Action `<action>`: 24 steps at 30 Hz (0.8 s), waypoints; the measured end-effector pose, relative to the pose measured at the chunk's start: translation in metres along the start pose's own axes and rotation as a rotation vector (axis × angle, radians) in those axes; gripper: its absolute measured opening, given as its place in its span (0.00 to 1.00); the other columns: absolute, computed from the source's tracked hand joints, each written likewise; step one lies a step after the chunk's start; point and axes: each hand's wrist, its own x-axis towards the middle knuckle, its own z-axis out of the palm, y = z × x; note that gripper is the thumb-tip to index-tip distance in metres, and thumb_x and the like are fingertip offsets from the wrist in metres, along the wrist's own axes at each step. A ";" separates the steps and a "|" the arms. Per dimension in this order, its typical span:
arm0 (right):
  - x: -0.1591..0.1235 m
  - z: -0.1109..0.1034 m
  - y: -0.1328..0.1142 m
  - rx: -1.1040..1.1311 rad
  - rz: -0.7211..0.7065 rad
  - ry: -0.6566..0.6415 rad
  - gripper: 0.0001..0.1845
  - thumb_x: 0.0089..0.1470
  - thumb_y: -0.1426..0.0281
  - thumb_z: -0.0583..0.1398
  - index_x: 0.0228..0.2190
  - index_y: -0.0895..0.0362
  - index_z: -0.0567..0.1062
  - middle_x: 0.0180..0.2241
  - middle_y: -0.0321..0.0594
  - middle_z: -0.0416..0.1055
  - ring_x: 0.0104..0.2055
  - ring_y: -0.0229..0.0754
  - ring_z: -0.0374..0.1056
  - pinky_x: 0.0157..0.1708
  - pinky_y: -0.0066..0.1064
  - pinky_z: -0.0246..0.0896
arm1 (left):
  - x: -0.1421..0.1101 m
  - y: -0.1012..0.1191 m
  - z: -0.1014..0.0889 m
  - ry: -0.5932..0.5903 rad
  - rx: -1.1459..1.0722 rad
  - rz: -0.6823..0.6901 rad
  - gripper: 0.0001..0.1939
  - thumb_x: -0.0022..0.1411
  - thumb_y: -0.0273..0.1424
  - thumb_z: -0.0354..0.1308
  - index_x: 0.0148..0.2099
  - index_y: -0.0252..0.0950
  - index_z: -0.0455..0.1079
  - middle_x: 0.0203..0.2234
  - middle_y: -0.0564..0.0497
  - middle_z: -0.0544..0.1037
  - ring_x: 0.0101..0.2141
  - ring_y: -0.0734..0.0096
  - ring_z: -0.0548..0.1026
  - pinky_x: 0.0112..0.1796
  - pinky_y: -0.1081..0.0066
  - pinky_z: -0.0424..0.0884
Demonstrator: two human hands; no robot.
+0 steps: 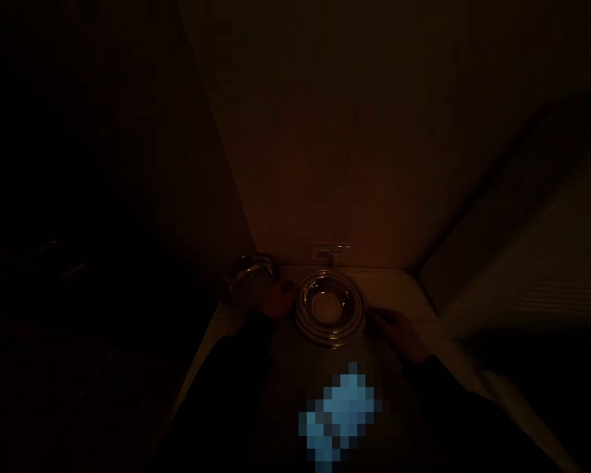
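The scene is very dark. Shiny round metal bowls (326, 307) with wide rims, apparently stacked, sit in the middle of a pale surface in front of me. My right hand (396, 330) reaches in from the right, its fingers together at the rim of the stack. On the other side, my left hand (277, 300) is between the stack and another shiny metal bowl (249, 279), which looks tilted. The left fingers are curled and mostly lost in shadow; whether they grip either bowl does not show.
Behind the bowls, a small plate like a wall socket (328, 253) is at the base of the wall (345, 164). The pale tabletop (398, 289) extends to the right. A pixelated blue patch (345, 404) glows close to me, its nature hidden.
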 end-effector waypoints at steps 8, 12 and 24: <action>-0.001 0.000 0.000 -0.056 -0.010 0.010 0.16 0.48 0.60 0.61 0.29 0.61 0.80 0.27 0.43 0.77 0.30 0.43 0.73 0.28 0.29 0.68 | -0.002 -0.003 0.003 -0.006 -0.001 0.008 0.21 0.60 0.31 0.52 0.52 0.23 0.70 0.50 0.35 0.75 0.51 0.58 0.73 0.51 0.68 0.66; 0.000 0.000 0.003 -0.068 -0.011 0.017 0.17 0.49 0.60 0.60 0.30 0.61 0.80 0.28 0.43 0.77 0.30 0.43 0.73 0.29 0.30 0.69 | 0.001 -0.008 0.007 0.004 0.009 0.006 0.21 0.60 0.32 0.52 0.51 0.25 0.71 0.50 0.36 0.75 0.50 0.58 0.73 0.51 0.67 0.66; 0.001 0.001 0.009 -0.096 -0.043 0.015 0.21 0.48 0.56 0.59 0.31 0.61 0.79 0.28 0.44 0.76 0.32 0.45 0.73 0.31 0.32 0.69 | 0.005 -0.020 0.013 0.028 0.040 0.065 0.18 0.57 0.36 0.55 0.46 0.31 0.74 0.46 0.40 0.78 0.49 0.56 0.74 0.49 0.65 0.66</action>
